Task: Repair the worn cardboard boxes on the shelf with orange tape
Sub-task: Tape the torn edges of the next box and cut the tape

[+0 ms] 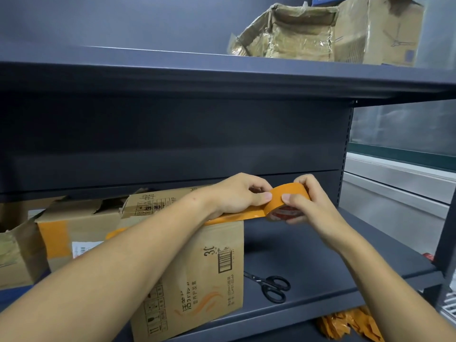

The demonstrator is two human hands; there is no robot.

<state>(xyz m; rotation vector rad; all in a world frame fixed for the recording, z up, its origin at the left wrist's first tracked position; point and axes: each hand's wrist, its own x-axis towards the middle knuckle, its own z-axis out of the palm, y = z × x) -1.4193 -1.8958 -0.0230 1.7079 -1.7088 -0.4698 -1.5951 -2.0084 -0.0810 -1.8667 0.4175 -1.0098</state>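
Note:
A cardboard box (pixel 197 272) with printed characters and a barcode stands at the front of the dark shelf (pixel 308 253). An orange tape strip (pixel 237 216) runs along its top edge to the orange tape roll (pixel 287 193), held just right of the box's top corner. My right hand (pixel 311 203) grips the roll, thumb on its outer face. My left hand (pixel 237 196) pinches the roll's left side, its heel resting on the strip over the box top. My left forearm hides part of the box's top and front.
Black scissors (pixel 271 287) lie on the shelf right of the box. Behind on the left stand more cardboard boxes, one with an orange taped patch (pixel 55 239). Worn boxes (pixel 296 35) sit on the upper shelf. Crumpled orange tape scraps (pixel 350 324) lie below the shelf edge.

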